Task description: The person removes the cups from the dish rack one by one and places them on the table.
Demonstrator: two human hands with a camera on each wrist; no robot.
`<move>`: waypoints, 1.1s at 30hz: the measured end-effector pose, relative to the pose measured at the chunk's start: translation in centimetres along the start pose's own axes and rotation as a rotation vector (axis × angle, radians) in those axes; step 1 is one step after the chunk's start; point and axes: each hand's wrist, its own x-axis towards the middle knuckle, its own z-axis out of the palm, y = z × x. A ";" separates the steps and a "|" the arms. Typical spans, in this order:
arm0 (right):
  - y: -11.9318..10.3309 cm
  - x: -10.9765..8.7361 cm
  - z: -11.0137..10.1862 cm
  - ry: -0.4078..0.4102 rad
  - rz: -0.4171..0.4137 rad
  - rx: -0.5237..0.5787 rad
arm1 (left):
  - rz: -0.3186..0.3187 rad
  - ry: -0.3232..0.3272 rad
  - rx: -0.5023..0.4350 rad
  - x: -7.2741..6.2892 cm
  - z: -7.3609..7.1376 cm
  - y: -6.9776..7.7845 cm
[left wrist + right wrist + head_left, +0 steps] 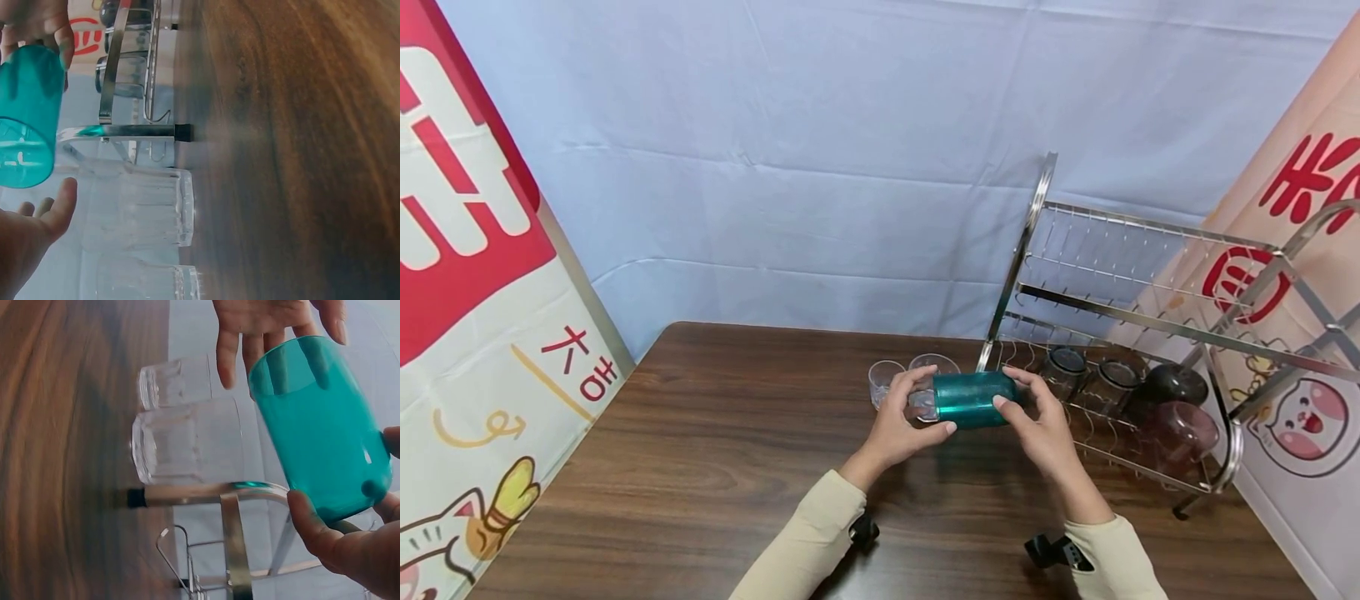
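Note:
A teal drinking glass [973,398] lies tipped on its side in the air above the table, its mouth toward my left hand. My right hand [1051,437] grips it around the base end, thumb on the near side. In the right wrist view the glass [325,431] shows smooth, see-through walls. My left hand [895,429] is held just off the mouth, its fingers spread and apart from the glass in the left wrist view. Two clear glasses stand upright behind the hands, a smaller one [178,381] on the left and a larger one [187,440] nearer the rack.
A two-tier metal dish rack [1120,321] stands at the right. On its lower tier sit two dark-tinted glasses, a dark bowl-shaped piece [1176,385] and a pinkish one [1183,433]. The brown wooden table [737,417] ends at a blue cloth backdrop [790,192].

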 end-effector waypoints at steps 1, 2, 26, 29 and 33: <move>0.0 0.0 0.1 -0.008 0.017 0.043 | -0.001 -0.002 -0.016 0.0 0.0 0.0; 0.1 0.1 0.2 -0.016 0.032 0.088 | 0.000 -0.001 -0.028 0.1 0.0 -0.1; 0.2 -0.1 0.3 -0.141 0.113 0.246 | 0.064 0.050 0.019 0.2 -0.9 -0.8; 0.3 -0.3 0.2 -0.146 0.106 0.203 | 0.065 0.054 0.068 0.2 -1.0 -2.2; 0.0 -0.5 -0.2 -0.134 0.049 0.002 | 0.056 0.069 0.175 0.0 -1.3 -2.3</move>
